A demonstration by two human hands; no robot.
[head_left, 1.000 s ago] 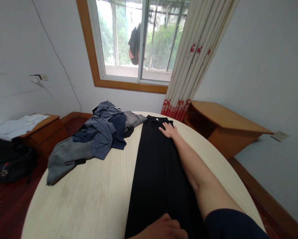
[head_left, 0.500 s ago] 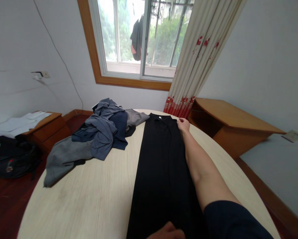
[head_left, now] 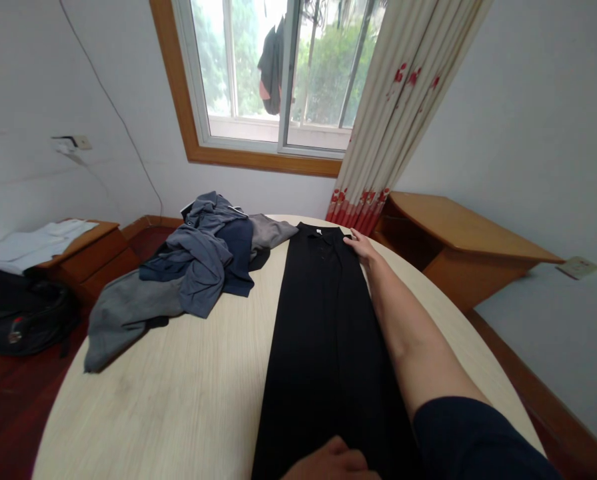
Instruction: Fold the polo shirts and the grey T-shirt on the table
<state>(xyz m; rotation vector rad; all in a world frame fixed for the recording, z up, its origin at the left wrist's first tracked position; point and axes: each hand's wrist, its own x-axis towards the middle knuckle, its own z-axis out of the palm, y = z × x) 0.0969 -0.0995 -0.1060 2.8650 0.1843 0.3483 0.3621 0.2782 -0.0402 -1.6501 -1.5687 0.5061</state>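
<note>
A long black garment (head_left: 316, 313), apparently trousers, lies lengthwise over the table with a small white tag at its far end. At the far right corner of this garment, my right hand (head_left: 362, 247) touches the edge with its fingers stretched out and slightly apart. My right forearm runs along the garment's right side. Low in the view, my left hand (head_left: 334, 461) rests over the near part of the black cloth, its fingers curled in. Only the knuckles of that hand show, and whatever lies under the fingers is hidden.
A heap of grey and navy clothes (head_left: 193, 260) lies on the left of the round table (head_left: 178, 393). Beyond the table hangs a curtain (head_left: 378, 133) beside a window. A wooden desk (head_left: 468, 227) stands at the right, a cabinet (head_left: 98, 250) and black bag (head_left: 33, 313) at the left.
My right hand's fingers have gone from a pinch on the garment's far corner to stretched out. My left hand has come slightly further into view.
</note>
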